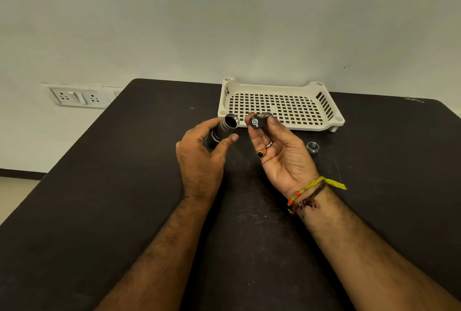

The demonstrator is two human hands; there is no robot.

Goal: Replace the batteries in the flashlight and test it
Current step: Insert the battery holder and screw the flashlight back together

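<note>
My left hand (199,153) grips a black flashlight body (223,131) with its open, silver-rimmed end tilted up and to the right. My right hand (279,151) holds a black battery holder (258,121) by the fingertips, its metal contact end facing me, a short gap right of the flashlight's open end. The silver tail cap (312,147) with its spring lies on the black table (124,186) to the right of my right hand.
A cream perforated plastic tray (324,123) sits at the back of the table, just behind my hands, with nothing visible in it. A wall socket plate (77,97) is on the wall at the left. The table's left edge runs diagonally.
</note>
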